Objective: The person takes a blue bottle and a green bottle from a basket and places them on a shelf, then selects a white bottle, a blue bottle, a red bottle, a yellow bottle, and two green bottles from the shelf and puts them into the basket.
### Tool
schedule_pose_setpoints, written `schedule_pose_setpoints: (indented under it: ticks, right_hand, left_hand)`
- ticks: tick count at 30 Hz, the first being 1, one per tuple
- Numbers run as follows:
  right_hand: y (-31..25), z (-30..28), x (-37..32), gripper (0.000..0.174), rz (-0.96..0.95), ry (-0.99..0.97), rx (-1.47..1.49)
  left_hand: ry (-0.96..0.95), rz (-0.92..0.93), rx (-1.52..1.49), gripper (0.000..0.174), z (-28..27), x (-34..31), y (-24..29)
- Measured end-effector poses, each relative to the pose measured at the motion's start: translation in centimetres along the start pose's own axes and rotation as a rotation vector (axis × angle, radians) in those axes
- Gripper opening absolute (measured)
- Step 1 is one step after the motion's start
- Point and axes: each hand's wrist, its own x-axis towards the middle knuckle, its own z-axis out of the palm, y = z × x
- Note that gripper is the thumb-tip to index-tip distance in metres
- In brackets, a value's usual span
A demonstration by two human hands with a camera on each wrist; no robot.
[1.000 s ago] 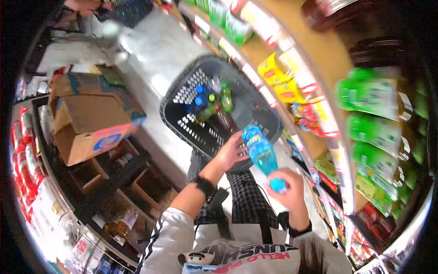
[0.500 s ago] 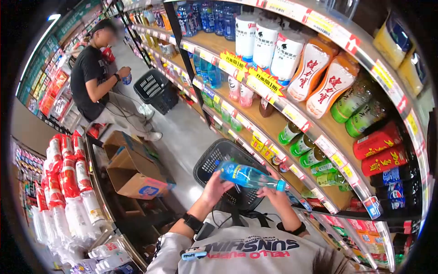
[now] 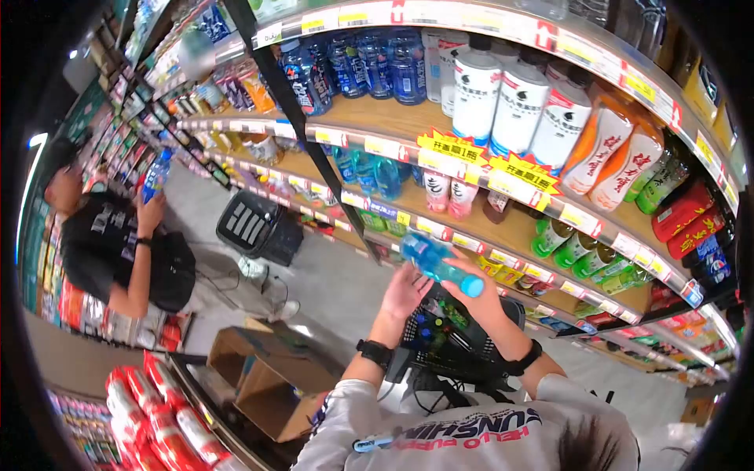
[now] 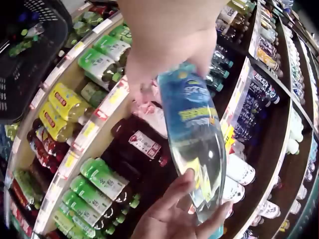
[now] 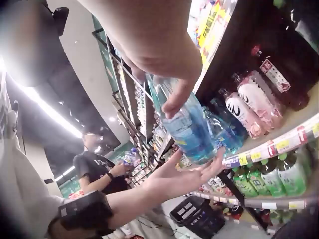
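Note:
A clear bottle with a blue label and blue cap [image 3: 440, 264] is held between both hands in front of the drink shelves. My right hand [image 3: 481, 297] grips it near the cap end; in the right wrist view the thumb of that right hand [image 5: 164, 59] lies along its side. Beneath the base of the bottle [image 5: 187, 127], my left hand [image 5: 174, 178] has its fingers stretched out, palm up. In the head view the left hand [image 3: 404, 294] is at the label end. Similar blue bottles [image 3: 369, 171] stand on the middle shelf just beyond.
A dark basket [image 3: 420, 345] with several bottles is below my hands. Shelves [image 3: 377, 118] of drinks curve along the front and right. At left are a cardboard box [image 3: 271, 385], another person [image 3: 118, 243] holding a bottle, and a second basket [image 3: 255, 228].
The bottle rose from over the basket toward the middle shelf, both hands moving with it. My head view turned up toward the shelves. The other person raised their bottle.

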Motion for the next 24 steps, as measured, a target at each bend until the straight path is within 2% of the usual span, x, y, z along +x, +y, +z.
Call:
schedule_pose_setpoints:
  ticks: [3, 4, 7, 9, 12, 15, 19, 20, 24]
  right_hand:
    - [1.8, 3.5, 4.7, 0.036, -0.108, 0.044, -0.209]
    - [2.5, 4.2, 6.4, 0.035, -0.106, 0.055, -0.226]
    - [5.4, 6.0, 10.4, 0.034, -0.115, 0.105, -0.306]
    - [7.6, 6.7, 13.0, 0.032, -0.184, 0.157, -0.419]
    - [6.8, 7.0, 15.9, 0.036, 0.07, 0.097, -0.309]
    - [7.4, 7.0, 19.0, 0.038, 0.075, 0.151, -0.387]
    - [10.4, 7.1, 23.4, 0.041, -0.066, 0.233, -0.704]
    - [11.2, 7.1, 24.5, 0.04, 0.057, 0.185, -0.788]
    - [14.2, 6.6, 26.7, 0.033, -0.041, 0.263, -0.594]
  left_hand:
    - [-0.167, 0.05, -0.013, 0.038, 0.1, 1.6, 6.6]
    - [-0.164, 0.0, -0.058, 0.037, 1.7, 1.6, 8.5]
    - [-0.212, -0.095, -0.025, 0.038, 1.7, 5.0, 11.0]
    - [-0.202, -0.095, -0.045, 0.04, 0.5, 8.0, 11.4]
    - [-0.198, -0.098, -0.055, 0.042, -0.1, 10.9, 12.0]
    - [-0.159, -0.049, -0.032, 0.042, -0.9, 13.0, 12.4]
    - [-0.115, -0.001, 0.111, 0.038, -1.2, 13.8, 12.9]
    - [-0.162, -0.014, 0.106, 0.037, -1.9, 13.8, 12.7]
    - [-0.114, -0.065, 0.123, 0.039, -5.6, 11.2, 10.8]
